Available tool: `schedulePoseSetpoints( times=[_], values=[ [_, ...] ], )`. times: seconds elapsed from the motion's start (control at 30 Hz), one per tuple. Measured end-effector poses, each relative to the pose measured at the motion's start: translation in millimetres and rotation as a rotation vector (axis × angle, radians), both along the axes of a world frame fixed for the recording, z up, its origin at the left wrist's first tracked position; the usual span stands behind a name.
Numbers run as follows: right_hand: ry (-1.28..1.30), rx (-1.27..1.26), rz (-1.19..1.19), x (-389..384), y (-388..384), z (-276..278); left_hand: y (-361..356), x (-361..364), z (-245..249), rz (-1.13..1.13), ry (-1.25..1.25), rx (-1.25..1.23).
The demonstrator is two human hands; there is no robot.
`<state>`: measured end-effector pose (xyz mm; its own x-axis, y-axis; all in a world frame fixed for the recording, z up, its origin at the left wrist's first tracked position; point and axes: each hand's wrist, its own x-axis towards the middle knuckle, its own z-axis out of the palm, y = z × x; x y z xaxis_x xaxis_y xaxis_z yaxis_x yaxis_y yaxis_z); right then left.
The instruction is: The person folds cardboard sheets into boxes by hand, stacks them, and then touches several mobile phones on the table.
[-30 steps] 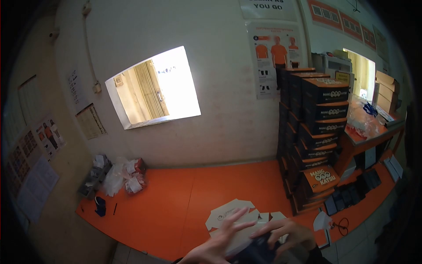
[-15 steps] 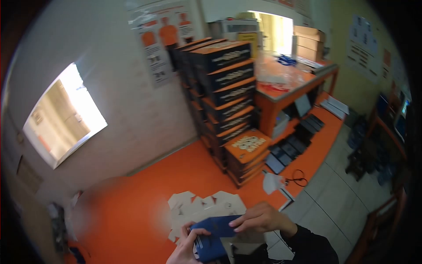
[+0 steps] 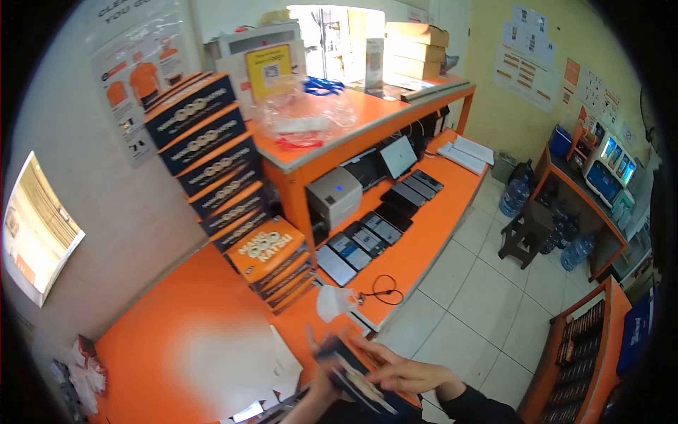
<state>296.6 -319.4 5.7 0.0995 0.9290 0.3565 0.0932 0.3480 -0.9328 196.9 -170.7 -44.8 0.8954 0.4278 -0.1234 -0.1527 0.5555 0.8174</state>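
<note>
A small dark blue and orange cardboard box [image 3: 367,387] with pale lettering is tilted between my two hands, low in the view. My left hand [image 3: 319,385] is closed around its left end, somewhat blurred by motion. Across the box's upper and right part lies my right hand [image 3: 409,374], gripping it with the fingers on the printed side. Just left of the hands, a flat white die-cut cardboard sheet [image 3: 284,360] rests on the orange table [image 3: 152,311].
A tall stack of similar boxes [image 3: 212,152] stands against the wall. Several phones [image 3: 364,240] lie in rows on the orange counter, with a white face mask [image 3: 332,302] and a black cord [image 3: 385,286] nearer. A grey printer-like device [image 3: 335,198] sits under the raised shelf.
My view has swung right, showing more of the counter and room. The box in my hands has turned, its orange and printed dark faces now showing instead of the blue panels.
</note>
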Motion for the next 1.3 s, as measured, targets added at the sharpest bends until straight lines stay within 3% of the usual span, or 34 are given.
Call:
schedulePoseSetpoints(
  times=[0.03,0.07,0.13,0.2,0.23,0.33,0.47,0.57,0.63,0.67,0.73,0.77,0.83,0.87,0.9,0.97,1.1,1.13,1.23,1.3],
  values=[
    [-0.005,-0.035,0.1,13,-22,-6,8,14,-9,-0.042,0.112,-0.411],
    [-0.041,-0.133,0.114,21,-40,-4,17,31,-31,0.03,0.119,-0.458],
    [-0.381,-0.304,-0.105,38,-59,-11,10,59,-38,0.196,0.143,-0.531],
    [-0.672,-0.462,-0.429,49,-69,-20,-20,73,-41,0.13,0.247,-0.648],
    [-0.609,-0.443,-0.492,58,-70,-26,-32,86,-41,0.113,0.302,-0.659],
    [-0.502,-0.34,-0.681,99,-70,-52,-61,110,-13,-0.249,0.311,-0.776],
    [0.161,-0.262,-0.726,151,-60,-48,-56,155,-4,-0.319,0.318,-0.739],
    [-0.212,-0.473,-0.661,185,-43,-51,-61,194,-20,-0.263,0.287,-0.76],
    [-0.345,-0.277,-0.689,210,-48,-64,-59,220,-30,-0.257,0.16,-0.834],
    [-0.411,-0.159,-0.706,229,-55,-65,-63,230,-32,-0.137,0.23,-0.839],
    [-0.535,0.003,-0.821,274,-70,-77,-73,249,-48,-0.06,0.284,-0.769],
    [-0.394,-0.028,-0.938,290,-67,-85,-78,260,-55,-0.024,0.307,-0.724],
    [-0.114,-0.096,-1.145,321,-52,-89,-99,284,-61,-0.199,0.332,-0.357],
    [0.098,-0.268,-0.885,332,-55,-113,-106,297,-68,-0.226,0.322,-0.091],
    [-0.098,-0.361,-0.804,345,-53,-107,-115,305,-73,-0.249,0.334,0.166],
    [-0.452,-0.523,-0.651,352,-51,-87,-132,327,-78,0.014,0.343,0.302],
    [-0.285,-0.468,-0.66,380,-63,-99,-134,367,-54,0.219,0.311,0.734],
    [-0.241,-0.493,-0.596,389,-67,-96,-131,375,-43,0.158,0.394,0.937],
    [-0.143,-0.547,-0.395,423,-74,-85,-126,393,-36,0.123,0.327,0.956],
    [-0.126,-0.556,-0.263,443,-73,-78,-126,397,-38,0.096,0.346,0.615]
  ],
)
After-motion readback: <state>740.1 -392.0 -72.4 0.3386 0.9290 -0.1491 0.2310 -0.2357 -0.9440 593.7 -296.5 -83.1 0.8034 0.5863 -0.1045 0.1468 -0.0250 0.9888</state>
